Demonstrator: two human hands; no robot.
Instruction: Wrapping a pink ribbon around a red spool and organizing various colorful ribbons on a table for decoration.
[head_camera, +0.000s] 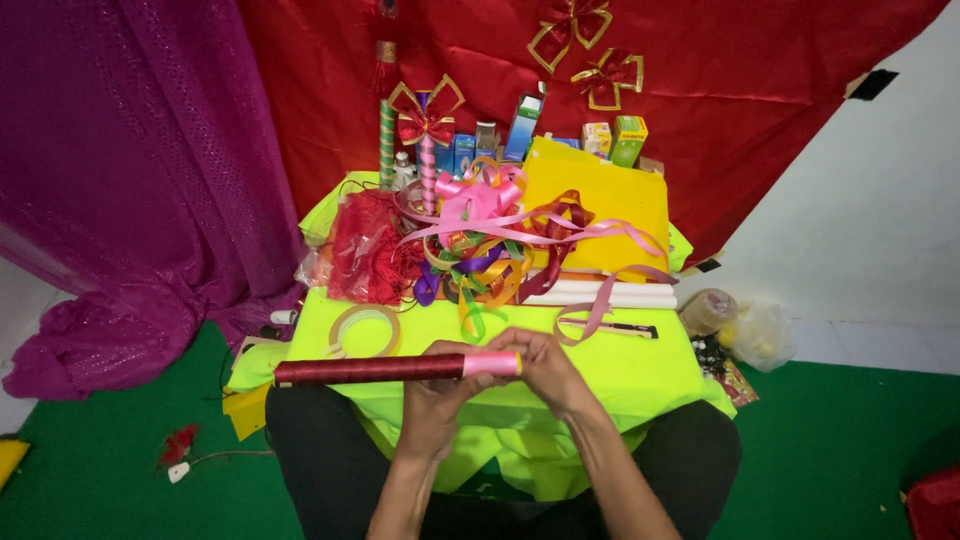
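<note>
A long dark red glittery rod (370, 370) is held level above the near edge of the tabletop covered in neon yellow-green cloth (640, 375), over the seated person's lap. The rod's right end is wrapped in a band of pink ribbon (490, 364). The left hand (440, 385) is closed around the rod from beneath, just left of the pink band, with the fingers curled tight on the shaft. The right hand (545, 365) is seen at the pink end, its fingers pressed together and pinching the ribbon against the rod. Beyond the rod, on the cloth, a roll of clear adhesive tape (365, 328) lies to the left, a black pen-shaped tool (625, 329) to the right, and a tangled heap of pink, green, gold and purple ribbon (480, 235) further back, with a bundle of red netting (365, 250) beside it. Risk is judged as follows: the wrap could slacken or unwind if the pinch is eased, since no fixing over the ribbon end can be seen; the long unsupported left portion could tip down if the grip shifts.
</note>
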